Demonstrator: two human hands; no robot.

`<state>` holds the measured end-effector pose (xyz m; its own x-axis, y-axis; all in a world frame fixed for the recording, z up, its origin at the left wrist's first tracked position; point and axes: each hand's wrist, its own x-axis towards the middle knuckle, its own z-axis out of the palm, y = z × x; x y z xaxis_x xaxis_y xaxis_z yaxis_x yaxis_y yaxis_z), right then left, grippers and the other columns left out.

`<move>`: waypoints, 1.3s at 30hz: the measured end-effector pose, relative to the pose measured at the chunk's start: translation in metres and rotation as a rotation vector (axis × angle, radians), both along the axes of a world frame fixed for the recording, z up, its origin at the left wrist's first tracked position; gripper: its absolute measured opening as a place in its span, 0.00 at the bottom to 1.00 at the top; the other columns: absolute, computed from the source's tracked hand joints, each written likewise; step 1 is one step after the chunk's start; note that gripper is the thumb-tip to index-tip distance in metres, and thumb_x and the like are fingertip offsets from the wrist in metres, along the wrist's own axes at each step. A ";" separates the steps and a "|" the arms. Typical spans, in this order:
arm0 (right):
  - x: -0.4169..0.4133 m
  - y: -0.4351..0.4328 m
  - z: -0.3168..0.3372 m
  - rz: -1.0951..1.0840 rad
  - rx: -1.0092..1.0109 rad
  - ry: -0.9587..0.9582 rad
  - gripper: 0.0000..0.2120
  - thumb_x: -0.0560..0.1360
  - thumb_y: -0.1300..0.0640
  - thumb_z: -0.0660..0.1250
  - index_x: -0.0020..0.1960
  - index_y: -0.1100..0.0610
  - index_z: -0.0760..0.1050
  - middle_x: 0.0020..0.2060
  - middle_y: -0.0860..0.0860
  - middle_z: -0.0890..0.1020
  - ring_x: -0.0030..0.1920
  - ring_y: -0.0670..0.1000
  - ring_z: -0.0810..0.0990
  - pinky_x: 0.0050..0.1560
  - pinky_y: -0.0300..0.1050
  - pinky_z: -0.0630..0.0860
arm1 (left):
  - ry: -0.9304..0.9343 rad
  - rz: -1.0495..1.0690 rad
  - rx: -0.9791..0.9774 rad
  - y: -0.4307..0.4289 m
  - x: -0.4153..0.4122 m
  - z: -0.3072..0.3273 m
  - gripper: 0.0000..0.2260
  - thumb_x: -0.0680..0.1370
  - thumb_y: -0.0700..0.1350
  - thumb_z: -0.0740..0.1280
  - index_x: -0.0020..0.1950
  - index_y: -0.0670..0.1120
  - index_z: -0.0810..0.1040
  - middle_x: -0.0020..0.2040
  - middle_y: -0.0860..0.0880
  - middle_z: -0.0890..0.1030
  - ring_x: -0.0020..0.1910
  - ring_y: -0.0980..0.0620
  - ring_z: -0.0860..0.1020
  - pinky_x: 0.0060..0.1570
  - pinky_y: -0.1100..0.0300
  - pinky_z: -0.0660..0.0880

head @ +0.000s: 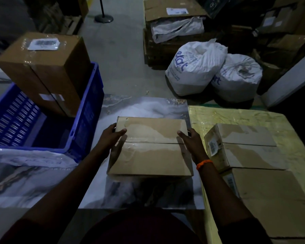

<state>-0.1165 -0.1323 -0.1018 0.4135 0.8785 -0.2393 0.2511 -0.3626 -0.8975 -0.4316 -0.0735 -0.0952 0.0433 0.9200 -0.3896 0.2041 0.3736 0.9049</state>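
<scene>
One labelled box [245, 147] just right of held carton [151, 148]; blue crate [91, 104] left.

The box [151, 152] partly hides the fingers of the left grip [113, 139] and right grip [190, 140]. The far label [42, 44] is unreadably blurred, and the blue crate [93, 88] leaves the left edge.

Matt cardboard box [151, 148], glossy marbled tabletop [144, 106]

Both hands [113, 138] gripping cardboard box [151, 148] (taped), marble-patterned table [148, 106]
</scene>
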 end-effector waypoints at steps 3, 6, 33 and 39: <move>0.002 0.008 0.003 -0.035 -0.033 -0.012 0.12 0.78 0.48 0.73 0.57 0.54 0.80 0.49 0.47 0.84 0.55 0.53 0.82 0.59 0.54 0.79 | 0.040 -0.006 0.010 0.010 0.006 0.002 0.12 0.81 0.45 0.70 0.64 0.47 0.80 0.57 0.48 0.83 0.54 0.53 0.81 0.46 0.59 0.76; 0.004 0.012 0.005 -0.082 -0.006 -0.027 0.26 0.72 0.39 0.74 0.61 0.57 0.80 0.54 0.52 0.84 0.55 0.54 0.82 0.60 0.59 0.80 | 0.075 -0.021 0.069 0.016 0.007 0.001 0.16 0.78 0.49 0.72 0.64 0.48 0.80 0.58 0.49 0.84 0.57 0.50 0.82 0.52 0.56 0.78; 0.001 -0.103 -0.001 -0.461 0.306 0.051 0.14 0.74 0.33 0.70 0.57 0.34 0.80 0.58 0.47 0.84 0.61 0.53 0.82 0.62 0.63 0.79 | 0.033 0.074 0.330 -0.102 0.012 0.013 0.23 0.76 0.56 0.75 0.69 0.53 0.76 0.63 0.56 0.79 0.59 0.61 0.79 0.57 0.50 0.81; -0.006 -0.101 0.005 -0.363 0.273 -0.338 0.22 0.80 0.46 0.66 0.70 0.55 0.75 0.66 0.54 0.76 0.67 0.53 0.75 0.66 0.61 0.76 | 0.215 -0.046 0.565 -0.092 0.017 0.018 0.27 0.80 0.51 0.71 0.76 0.46 0.69 0.72 0.50 0.71 0.68 0.56 0.72 0.65 0.64 0.72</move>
<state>-0.1226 -0.2338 -0.0969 0.7148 0.6771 0.1750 0.4431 -0.2449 -0.8624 -0.4146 -0.1656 -0.0775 0.0621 0.9861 0.1541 0.4092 -0.1660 0.8972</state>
